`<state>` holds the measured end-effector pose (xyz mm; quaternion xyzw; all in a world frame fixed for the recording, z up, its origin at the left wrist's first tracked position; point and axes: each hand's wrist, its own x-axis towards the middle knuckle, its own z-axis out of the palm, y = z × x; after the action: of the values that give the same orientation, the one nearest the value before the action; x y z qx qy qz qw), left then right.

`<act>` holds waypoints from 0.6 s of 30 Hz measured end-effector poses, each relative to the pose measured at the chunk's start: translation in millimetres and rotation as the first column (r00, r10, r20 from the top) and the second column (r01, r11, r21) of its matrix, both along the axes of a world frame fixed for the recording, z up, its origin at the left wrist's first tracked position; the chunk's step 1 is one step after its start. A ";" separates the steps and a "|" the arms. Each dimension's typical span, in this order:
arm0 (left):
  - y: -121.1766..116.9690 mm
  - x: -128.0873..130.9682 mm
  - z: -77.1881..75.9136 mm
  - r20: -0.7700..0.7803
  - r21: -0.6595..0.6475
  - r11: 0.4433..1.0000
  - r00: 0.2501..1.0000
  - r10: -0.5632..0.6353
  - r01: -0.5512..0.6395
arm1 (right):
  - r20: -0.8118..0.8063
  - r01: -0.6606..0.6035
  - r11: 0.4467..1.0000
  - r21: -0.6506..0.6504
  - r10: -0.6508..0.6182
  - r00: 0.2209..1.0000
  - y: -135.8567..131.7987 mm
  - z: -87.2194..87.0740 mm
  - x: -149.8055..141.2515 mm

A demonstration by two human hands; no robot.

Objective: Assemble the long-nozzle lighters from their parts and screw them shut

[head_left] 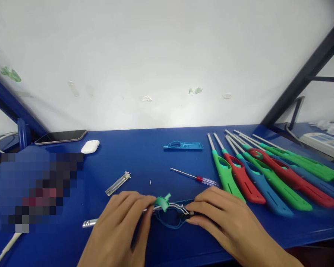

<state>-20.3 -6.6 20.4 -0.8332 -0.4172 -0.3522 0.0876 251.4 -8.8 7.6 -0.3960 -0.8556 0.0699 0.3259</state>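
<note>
A partly opened blue gas lighter (170, 226) lies between my hands near the table's front, its inside facing up. My left hand (119, 224) closes around its neck, and the metal tube (89, 223) sticks out to the left. By the left fingertips sits a turquoise trigger (163, 203), with white wires (180, 206) running rightward from it. My right hand (225, 213) pinches the handle end, fingertips at a small black igniter piece (185, 216). The palm side of both hands is hidden. A clear fuel tank (118, 184) lies beyond my left hand, with a small screw (150, 182) beside it.
A screwdriver (202, 180) lies beyond my right hand. Further back is another blue shell half (183, 145). Several assembled lighters (256, 178) spread along the right. At left are a phone (61, 137), a white earbud case (90, 146) and a pixelated area with a cable (11, 243).
</note>
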 end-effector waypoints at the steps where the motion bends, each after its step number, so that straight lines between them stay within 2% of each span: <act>1: -3.9 1.7 -2.4 0.002 -0.007 1.000 1.000 -0.023 0.023 | 0.007 -0.007 1.000 0.016 0.007 1.000 0.2 0.0 0.0; 6: -5.0 6.8 -6.9 -0.015 -0.006 0.993 0.992 -0.122 0.121 | 0.021 -0.003 0.997 0.079 0.001 1.000 0.7 2.5 -0.8; 10: -3.9 7.5 -7.3 -0.062 -0.007 0.991 0.989 -0.131 0.131 | 0.036 0.017 0.996 0.092 -0.021 0.999 -1.1 2.3 -0.5; 18: -3.4 9.5 -7.1 -0.043 -0.003 0.990 0.989 -0.138 0.138 | 0.036 0.061 0.985 0.161 -0.068 0.997 -4.5 -0.2 0.4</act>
<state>-10.9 -10.0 13.3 -0.8675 -0.3565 -0.3395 0.0720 251.9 -13.3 7.4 -0.3974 -0.8518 -0.0179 0.3407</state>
